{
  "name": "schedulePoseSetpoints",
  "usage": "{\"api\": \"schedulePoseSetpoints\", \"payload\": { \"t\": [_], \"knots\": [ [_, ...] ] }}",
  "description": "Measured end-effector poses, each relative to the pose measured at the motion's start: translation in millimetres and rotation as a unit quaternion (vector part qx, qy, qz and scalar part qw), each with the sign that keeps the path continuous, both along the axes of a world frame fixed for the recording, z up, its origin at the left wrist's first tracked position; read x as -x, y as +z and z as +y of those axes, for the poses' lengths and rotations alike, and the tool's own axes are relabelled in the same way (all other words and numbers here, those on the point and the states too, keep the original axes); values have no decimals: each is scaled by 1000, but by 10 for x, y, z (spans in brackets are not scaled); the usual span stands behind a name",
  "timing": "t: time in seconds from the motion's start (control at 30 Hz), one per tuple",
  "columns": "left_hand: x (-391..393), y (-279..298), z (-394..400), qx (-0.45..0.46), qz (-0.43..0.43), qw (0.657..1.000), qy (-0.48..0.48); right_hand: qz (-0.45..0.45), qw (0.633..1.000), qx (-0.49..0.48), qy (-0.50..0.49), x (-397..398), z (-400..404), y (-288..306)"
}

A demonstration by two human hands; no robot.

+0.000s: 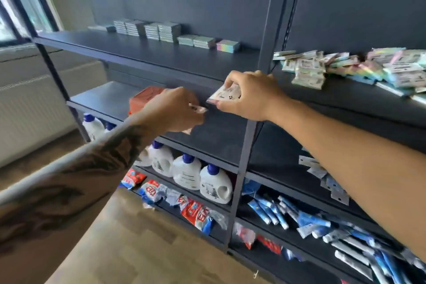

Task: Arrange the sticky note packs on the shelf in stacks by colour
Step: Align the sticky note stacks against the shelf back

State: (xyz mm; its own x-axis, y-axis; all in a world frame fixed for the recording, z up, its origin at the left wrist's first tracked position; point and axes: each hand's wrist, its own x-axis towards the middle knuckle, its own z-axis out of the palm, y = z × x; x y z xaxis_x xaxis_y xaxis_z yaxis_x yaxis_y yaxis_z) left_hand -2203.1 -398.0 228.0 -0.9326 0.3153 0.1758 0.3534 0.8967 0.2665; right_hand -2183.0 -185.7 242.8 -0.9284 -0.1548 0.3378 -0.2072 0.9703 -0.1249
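Pinching a flat, white-labelled plastic-wrapped sticky note pack (227, 95) in front of the dark metal shelf (161, 57), the right hand (250, 97) has its grip closed on it, seemingly to carry it left. The left hand (175, 110) nips a smaller blurred pack (198, 108). Neat grey-green stacks (147, 29) sit left, well apart from the loose pastel heap (345, 67).
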Motion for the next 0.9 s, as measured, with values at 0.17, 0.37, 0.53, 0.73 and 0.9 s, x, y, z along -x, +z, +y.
{"api": "schedulePoseSetpoints", "payload": {
  "t": [0.17,0.37,0.53,0.73,0.9],
  "knots": [
    [141,-79,-1186,-33,-23,994,104,-2,998,11,66,604,-1159,-90],
    [416,-118,-2460,-27,-12,977,210,0,988,28,153,1448,-2487,-262],
    [912,-22,-3317,-10,-15,960,279,18,974,26,224,2305,-3454,-230],
    [1926,301,-4054,-5,3,945,328,45,963,12,267,3513,-4165,219],
    [2872,432,-4180,-37,1,956,292,20,971,14,237,4429,-4249,352]
  ]
}}
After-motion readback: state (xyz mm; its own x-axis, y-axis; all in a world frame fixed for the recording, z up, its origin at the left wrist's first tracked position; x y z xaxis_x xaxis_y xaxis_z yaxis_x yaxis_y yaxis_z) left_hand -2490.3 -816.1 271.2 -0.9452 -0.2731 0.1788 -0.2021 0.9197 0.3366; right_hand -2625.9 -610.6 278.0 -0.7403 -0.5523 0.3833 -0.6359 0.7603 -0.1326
